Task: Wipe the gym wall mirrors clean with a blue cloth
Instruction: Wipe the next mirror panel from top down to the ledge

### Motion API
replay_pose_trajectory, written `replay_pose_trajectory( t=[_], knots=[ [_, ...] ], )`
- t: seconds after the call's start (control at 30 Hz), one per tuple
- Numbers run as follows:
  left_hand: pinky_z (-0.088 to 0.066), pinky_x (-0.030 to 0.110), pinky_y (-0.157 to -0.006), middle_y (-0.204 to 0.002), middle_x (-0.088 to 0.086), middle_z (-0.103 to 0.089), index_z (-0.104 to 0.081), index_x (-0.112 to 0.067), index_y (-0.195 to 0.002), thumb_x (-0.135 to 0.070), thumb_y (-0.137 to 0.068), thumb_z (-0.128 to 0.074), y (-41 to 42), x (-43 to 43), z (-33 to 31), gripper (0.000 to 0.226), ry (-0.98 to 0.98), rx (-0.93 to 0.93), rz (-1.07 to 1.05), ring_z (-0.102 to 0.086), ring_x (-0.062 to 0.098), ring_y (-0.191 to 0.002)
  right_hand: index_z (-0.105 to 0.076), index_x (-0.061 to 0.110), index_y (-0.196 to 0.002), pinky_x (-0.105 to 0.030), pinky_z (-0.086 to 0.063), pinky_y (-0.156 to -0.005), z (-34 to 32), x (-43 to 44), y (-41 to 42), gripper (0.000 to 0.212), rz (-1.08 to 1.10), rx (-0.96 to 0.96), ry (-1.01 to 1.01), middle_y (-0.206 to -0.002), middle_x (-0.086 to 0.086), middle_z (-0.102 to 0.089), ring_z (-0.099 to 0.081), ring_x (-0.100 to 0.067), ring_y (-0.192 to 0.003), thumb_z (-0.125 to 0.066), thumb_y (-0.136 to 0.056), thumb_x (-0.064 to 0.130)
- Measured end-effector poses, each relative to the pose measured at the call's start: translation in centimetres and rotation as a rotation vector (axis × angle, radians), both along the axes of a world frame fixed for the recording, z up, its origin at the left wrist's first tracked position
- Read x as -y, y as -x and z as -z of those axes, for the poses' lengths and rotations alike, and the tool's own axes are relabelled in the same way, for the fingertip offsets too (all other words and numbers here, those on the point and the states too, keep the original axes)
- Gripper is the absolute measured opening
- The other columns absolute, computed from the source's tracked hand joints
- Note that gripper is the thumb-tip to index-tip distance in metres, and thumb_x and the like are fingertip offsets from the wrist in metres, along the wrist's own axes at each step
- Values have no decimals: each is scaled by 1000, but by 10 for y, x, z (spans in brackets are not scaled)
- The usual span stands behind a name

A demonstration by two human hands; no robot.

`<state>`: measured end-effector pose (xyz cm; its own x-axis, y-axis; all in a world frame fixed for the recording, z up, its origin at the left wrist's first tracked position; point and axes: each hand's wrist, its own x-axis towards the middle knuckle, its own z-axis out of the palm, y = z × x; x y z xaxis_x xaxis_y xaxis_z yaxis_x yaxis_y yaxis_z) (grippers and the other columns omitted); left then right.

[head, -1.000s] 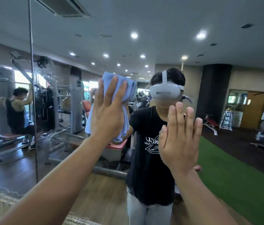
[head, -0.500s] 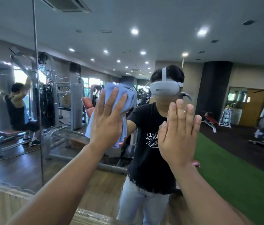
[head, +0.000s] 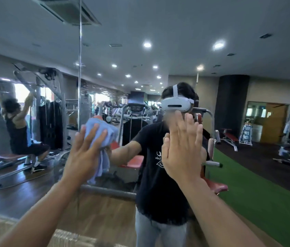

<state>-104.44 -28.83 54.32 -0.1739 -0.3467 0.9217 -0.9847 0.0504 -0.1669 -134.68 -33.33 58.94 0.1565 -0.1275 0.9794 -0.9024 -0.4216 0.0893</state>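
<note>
1. The left hand [head: 85,154] presses the blue cloth [head: 100,138] flat on the wall mirror [head: 229,122], fingers [head: 92,134] spread wide over it.
2. The cloth lies under the palm and fingers; it shows above the fingertips and hangs down at the right of the palm.
3. The right hand [head: 181,150] is flat and empty on the glass, fingers straight and near together, well apart from the cloth.

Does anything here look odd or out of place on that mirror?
Nothing looks damaged or spilled. The left hand presses the blue cloth flat on the mirror, and the bare right hand rests flat on the glass too, which may leave prints.
</note>
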Motion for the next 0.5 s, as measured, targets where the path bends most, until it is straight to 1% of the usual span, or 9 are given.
replay_pose_trajectory(
  t=[0.07, 0.13, 0.2, 0.27, 0.3, 0.33, 0.4, 0.43, 0.5],
  knots=[
    [-16, 61, -122, -164, 15, -26, -22, -20, -158, -22, -98, -32, -14, 3, -32, 61, -19, -120, -5, -13, 36, -154, -31, 10, -160, -52, 2, -128, -6, 2, -12, 62, 12, 14, -19, -169, -12, -22, -14, -33, -158, -34, -101, 29],
    [-10, 58, -124, -166, 11, -20, -26, -19, -158, -24, -98, -31, -6, 7, -72, 60, 62, -232, 19, -8, 35, -155, -27, 12, -162, -52, 3, -128, -9, 6, -20, 63, 31, 13, -38, -171, -10, -17, -10, -32, -158, -32, -101, 30],
    [-3, 48, -126, -167, 5, -16, -27, -22, -158, -16, -98, -36, 19, 11, -108, 61, 144, -346, 59, -2, 35, -155, -23, 14, -163, -54, -1, -128, -8, 13, -27, 64, 39, 21, -60, -172, -8, -12, -6, -30, -159, -30, -102, 32],
    [2, 36, -123, -168, 1, -16, -27, -28, -158, -4, -96, -41, 48, 18, -131, 68, 190, -381, 93, 1, 36, -154, -22, 15, -164, -56, -4, -127, -5, 19, -31, 64, 46, 45, -58, -172, -7, -11, -5, -30, -159, -29, -103, 34],
    [2, 36, -123, -168, 2, -17, -27, -28, -158, 1, -93, -41, 60, 23, -135, 72, 212, -320, 107, 0, 37, -154, -22, 15, -164, -57, -5, -127, -4, 22, -32, 64, 61, 48, -37, -172, -8, -12, -6, -31, -159, -30, -104, 35],
    [-1, 40, -125, -167, 4, -20, -28, -26, -157, 3, -91, -40, 72, 29, -134, 73, 230, -207, 122, -4, 39, -154, -23, 14, -163, -56, -5, -127, -3, 24, -31, 64, 82, 42, -8, -172, -9, -14, -8, -32, -159, -32, -104, 35],
    [-13, 49, -126, -163, 8, -29, -36, -21, -156, 3, -91, -41, 84, 42, -114, 69, 260, 63, 173, -13, 41, -152, -24, 13, -163, -57, -7, -127, -1, 28, -29, 64, 119, 18, 44, -171, -11, -15, -13, -34, -158, -35, -104, 35],
    [-19, 52, -124, -162, 8, -32, -39, -20, -154, 4, -92, -44, 86, 43, -99, 67, 254, 146, 213, -17, 41, -152, -24, 13, -163, -58, -8, -127, 0, 29, -28, 64, 125, 12, 58, -171, -11, -15, -14, -34, -158, -35, -104, 35],
    [-29, 56, -119, -160, 8, -36, -41, -20, -153, 5, -87, -56, 78, 39, -61, 72, 222, 223, 258, -25, 41, -150, -21, 14, -164, -58, -9, -126, 0, 30, -28, 64, 118, 15, 60, -172, -10, -13, -13, -33, -158, -33, -105, 36]
  ],
)
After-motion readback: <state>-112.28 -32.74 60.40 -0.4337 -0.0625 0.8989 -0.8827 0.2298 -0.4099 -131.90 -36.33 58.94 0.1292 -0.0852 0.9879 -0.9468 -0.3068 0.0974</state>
